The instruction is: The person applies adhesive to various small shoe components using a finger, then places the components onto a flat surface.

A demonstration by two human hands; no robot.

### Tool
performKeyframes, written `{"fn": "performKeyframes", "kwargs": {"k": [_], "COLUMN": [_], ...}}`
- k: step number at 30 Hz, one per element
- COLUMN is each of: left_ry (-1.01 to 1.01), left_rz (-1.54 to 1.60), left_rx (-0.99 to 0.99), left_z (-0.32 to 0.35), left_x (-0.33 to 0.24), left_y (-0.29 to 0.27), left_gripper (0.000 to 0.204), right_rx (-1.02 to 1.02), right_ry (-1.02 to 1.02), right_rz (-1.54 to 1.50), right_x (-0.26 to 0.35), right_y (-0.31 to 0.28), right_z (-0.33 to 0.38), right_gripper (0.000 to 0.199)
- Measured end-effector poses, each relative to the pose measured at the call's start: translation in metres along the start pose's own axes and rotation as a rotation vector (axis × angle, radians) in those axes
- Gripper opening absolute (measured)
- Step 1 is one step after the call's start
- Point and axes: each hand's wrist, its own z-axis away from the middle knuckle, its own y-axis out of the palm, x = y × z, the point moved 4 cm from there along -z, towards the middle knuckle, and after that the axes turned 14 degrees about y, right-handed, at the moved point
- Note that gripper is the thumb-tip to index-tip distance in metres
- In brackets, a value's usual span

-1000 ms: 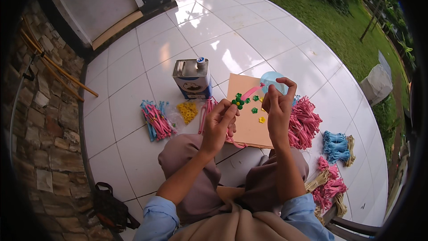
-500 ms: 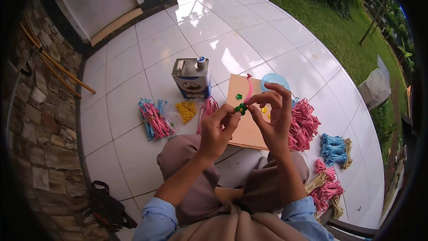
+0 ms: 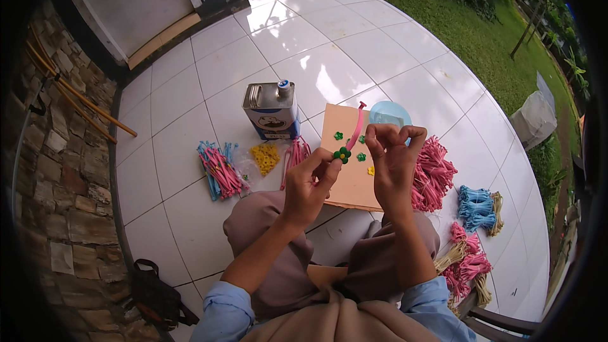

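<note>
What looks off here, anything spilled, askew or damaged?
Nothing stands out. The metal tin can stands upright with its cap on, no spill on the white tiles. The tan cardboard sheet lies flat. The left hand pinches a green foam flower on a pink stick, right hand beside it.

Both forearms rise from the lower edge, sleeves pushed to the elbows, and meet above the lap. The left hand (image 3: pixel 308 185) is raised with thumb and forefinger pinched together at the tips, the other fingers curled beneath. Just right of the left hand, the right hand (image 3: pixel 394 163) stands upright, its fingers bent inward in a loose grip, wrist straight.
</note>
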Motion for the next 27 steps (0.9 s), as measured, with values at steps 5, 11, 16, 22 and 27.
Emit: {"fn": "performKeyframes", "kwargs": {"k": [5, 11, 16, 22, 27], "left_ry": [-0.084, -0.103, -0.153, -0.331, -0.284], "left_rz": [0.112, 0.291, 0.413, 0.872, 0.700], "left_rx": [-0.015, -0.002, -0.096, -0.216, -0.161], "left_z": [0.001, 0.000, -0.003, -0.021, -0.048], "left_x": [0.007, 0.012, 0.013, 0.010, 0.021], "left_y": [0.001, 0.005, 0.001, -0.021, -0.063], "left_gripper": [0.016, 0.017, 0.020, 0.025, 0.029], "right_rx": [-0.061, 0.143, 0.129, 0.640, 0.742], "right_ry": [0.010, 0.276, 0.237, 0.448, 0.503], "right_rz": [-0.126, -0.142, -0.335, -0.086, -0.263], "right_x": [0.006, -0.005, -0.002, -0.033, -0.033], "right_y": [-0.013, 0.006, 0.000, 0.025, 0.051], "right_z": [-0.003, 0.004, -0.006, 0.013, 0.020], "right_gripper": [0.026, 0.044, 0.031, 0.051, 0.049]}}
